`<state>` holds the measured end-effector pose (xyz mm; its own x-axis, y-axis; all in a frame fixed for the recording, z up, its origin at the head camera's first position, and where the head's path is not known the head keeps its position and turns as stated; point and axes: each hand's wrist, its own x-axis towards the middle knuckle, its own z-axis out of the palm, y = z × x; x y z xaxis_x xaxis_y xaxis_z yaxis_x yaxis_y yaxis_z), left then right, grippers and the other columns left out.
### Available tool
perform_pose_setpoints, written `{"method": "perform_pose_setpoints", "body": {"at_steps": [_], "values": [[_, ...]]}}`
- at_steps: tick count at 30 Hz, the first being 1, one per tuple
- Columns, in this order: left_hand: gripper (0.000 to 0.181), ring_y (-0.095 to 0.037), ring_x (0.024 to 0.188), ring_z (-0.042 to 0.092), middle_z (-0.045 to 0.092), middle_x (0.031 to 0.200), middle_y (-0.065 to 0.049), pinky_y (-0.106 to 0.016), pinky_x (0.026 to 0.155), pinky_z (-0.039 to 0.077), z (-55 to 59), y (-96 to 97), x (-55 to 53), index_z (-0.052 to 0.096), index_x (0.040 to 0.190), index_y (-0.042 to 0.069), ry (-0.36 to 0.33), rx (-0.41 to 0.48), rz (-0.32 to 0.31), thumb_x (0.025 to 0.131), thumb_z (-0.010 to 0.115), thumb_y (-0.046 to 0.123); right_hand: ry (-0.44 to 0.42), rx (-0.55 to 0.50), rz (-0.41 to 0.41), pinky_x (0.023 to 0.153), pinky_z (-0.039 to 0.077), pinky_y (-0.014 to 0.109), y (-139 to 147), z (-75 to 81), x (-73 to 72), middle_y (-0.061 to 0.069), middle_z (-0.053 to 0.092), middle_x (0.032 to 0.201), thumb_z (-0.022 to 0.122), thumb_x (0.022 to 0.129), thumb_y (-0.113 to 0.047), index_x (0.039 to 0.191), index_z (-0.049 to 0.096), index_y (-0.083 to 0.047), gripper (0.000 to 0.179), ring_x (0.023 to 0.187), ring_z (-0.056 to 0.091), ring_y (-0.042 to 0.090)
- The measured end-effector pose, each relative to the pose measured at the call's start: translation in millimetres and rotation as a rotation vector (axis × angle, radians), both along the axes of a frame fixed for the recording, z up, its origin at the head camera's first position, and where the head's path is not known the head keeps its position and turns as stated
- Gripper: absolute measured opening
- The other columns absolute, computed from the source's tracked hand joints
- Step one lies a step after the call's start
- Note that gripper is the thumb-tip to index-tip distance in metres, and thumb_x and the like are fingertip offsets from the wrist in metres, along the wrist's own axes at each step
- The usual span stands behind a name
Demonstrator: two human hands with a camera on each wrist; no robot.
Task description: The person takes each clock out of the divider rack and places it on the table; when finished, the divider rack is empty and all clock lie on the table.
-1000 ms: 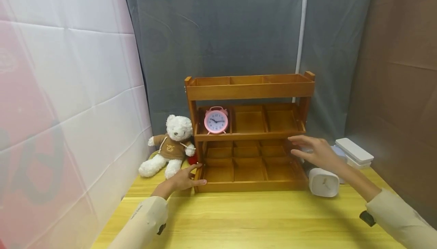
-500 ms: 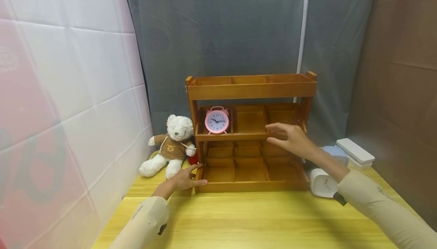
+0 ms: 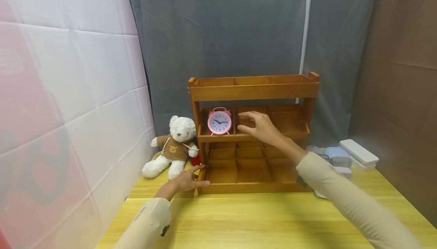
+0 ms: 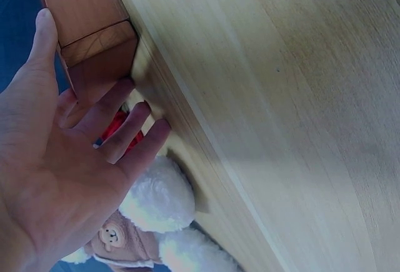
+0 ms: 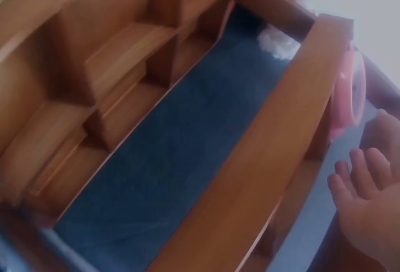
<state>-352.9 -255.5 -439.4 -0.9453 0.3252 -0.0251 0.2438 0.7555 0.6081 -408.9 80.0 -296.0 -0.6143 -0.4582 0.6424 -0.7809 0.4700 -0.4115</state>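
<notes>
In the head view, a pink twin-bell alarm clock [image 3: 219, 121] stands in the left compartment of the middle tier of a brown wooden shelf rack [image 3: 254, 93]. My right hand [image 3: 261, 127] hovers in front of that tier just right of the clock, thumb and fingers apart and nothing between them. The right wrist view shows the alarm clock [image 5: 350, 90] side-on, close beyond the fingertips. My left hand [image 3: 186, 181] holds the rack's lower left corner. In the left wrist view, thumb and index finger lie on either side of the wooden corner [image 4: 94, 40], with the other fingers extended.
A white teddy bear [image 3: 181, 129] in a brown hoodie sits left of the rack, a red item [image 3: 195, 160] behind it. To the right lie a white flat box [image 3: 359, 152] and a pale blue item [image 3: 337, 156]. Fabric walls enclose the yellow wooden table [image 3: 239, 218].
My right hand has swept left across the front of the rack, from its right side to beside the alarm clock. The left hand keeps its place at the corner.
</notes>
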Motion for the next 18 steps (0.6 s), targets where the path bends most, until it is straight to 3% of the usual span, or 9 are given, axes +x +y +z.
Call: {"method": "perform_pose_setpoints", "body": {"at_steps": [5, 9, 14, 18], "values": [[0.088, -0.042, 0.123, 0.065, 0.050, 0.149, -0.033, -0.055, 0.102, 0.052, 0.6, 1.7, 2.6, 0.042, 0.158, 0.007, 0.002, 0.001, 0.006, 0.090, 0.081, 0.047, -0.047, 0.009, -0.039, 0.107, 0.049, 0.047, -31, 3.1, -12.5, 0.017, 0.068, 0.133, 0.081, 0.093, -0.021, 0.135, 0.067, -0.001, 0.049, 0.126, 0.062, 0.034], [0.087, -0.041, 0.122, 0.065, 0.049, 0.150, -0.033, -0.055, 0.102, 0.052, -1.2, 2.6, 2.3, 0.041, 0.158, 0.007, 0.011, 0.000, 0.006, 0.091, 0.080, 0.046, -0.070, 0.021, -0.066, 0.104, 0.051, 0.046, -50, 2.8, -19.9, 0.018, 0.067, 0.130, 0.083, 0.091, -0.021, 0.139, 0.065, -0.001, 0.055, 0.120, 0.062, 0.033], [0.086, -0.041, 0.121, 0.066, 0.050, 0.149, -0.032, -0.055, 0.101, 0.052, -2.6, 1.5, 2.3, 0.042, 0.158, 0.006, 0.021, -0.004, 0.006, 0.091, 0.080, 0.045, -0.107, 0.020, -0.090, 0.100, 0.054, 0.045, -63, -0.1, -24.4, 0.022, 0.059, 0.133, 0.085, 0.089, -0.022, 0.143, 0.061, 0.001, 0.063, 0.116, 0.061, 0.035], [0.087, -0.041, 0.121, 0.065, 0.049, 0.150, -0.031, -0.055, 0.101, 0.052, -3.2, -0.8, 1.9, 0.042, 0.158, 0.006, 0.019, -0.006, 0.008, 0.091, 0.080, 0.046, -0.101, 0.003, -0.104, 0.107, 0.049, 0.049, -68, -3.6, -26.5, 0.024, 0.055, 0.138, 0.087, 0.087, -0.022, 0.140, 0.063, -0.001, 0.062, 0.125, 0.056, 0.037]]}}
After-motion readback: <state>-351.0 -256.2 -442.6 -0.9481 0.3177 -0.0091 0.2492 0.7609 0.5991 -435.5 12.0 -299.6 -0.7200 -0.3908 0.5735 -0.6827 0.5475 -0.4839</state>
